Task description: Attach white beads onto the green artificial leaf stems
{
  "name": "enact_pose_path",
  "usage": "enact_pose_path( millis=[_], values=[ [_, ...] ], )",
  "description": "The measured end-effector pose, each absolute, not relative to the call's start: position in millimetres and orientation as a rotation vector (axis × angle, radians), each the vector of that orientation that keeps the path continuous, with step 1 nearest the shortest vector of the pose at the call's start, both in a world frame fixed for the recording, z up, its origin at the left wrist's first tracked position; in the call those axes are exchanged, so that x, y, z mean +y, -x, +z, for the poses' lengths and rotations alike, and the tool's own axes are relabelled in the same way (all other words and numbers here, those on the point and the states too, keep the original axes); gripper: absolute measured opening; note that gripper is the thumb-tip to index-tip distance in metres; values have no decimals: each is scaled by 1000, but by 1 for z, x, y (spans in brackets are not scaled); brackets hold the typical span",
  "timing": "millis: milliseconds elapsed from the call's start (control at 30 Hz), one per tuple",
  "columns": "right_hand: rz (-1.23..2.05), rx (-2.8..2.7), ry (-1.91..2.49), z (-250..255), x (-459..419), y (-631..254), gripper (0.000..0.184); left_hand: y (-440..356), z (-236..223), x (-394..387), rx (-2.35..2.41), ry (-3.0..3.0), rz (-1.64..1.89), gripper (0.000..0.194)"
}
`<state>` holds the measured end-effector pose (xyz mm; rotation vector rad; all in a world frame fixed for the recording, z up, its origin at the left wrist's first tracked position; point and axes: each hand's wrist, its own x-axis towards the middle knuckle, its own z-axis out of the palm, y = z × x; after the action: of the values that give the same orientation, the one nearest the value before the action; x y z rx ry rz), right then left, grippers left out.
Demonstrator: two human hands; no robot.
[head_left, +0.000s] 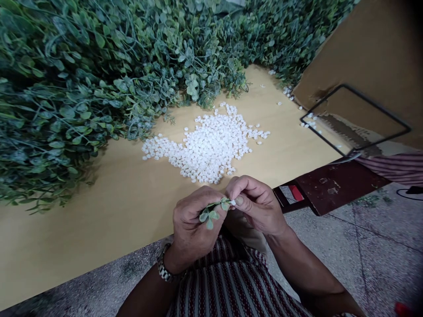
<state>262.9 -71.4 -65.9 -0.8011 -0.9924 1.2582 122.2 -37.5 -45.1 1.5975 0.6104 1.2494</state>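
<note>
Sprig (211, 212): pinched in left hand (193, 224) grip, above lap at bench (99, 211) edge. Right hand (256, 204) fingertips pressed on 1 white bead (233, 202), mostly hidden. Bead pile (208, 147) beyond; foliage (82, 88) cut off left.

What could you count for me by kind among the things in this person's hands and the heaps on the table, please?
Leafy green sprig, held by the left hand: 1
Small white piece, pinched by the right hand: 1
Heap of white pieces on the table: 1
Mass of green sprigs: 1
Total: 4
</note>
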Motion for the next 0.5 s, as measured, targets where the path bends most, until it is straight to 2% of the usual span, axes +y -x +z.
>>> enact_pose_path(
  millis=[500],
  values=[
    [963, -1318, 971, -60, -73, -266, 7, -123, -51, -38, 697, -1811, 1302, 9]
  ],
)
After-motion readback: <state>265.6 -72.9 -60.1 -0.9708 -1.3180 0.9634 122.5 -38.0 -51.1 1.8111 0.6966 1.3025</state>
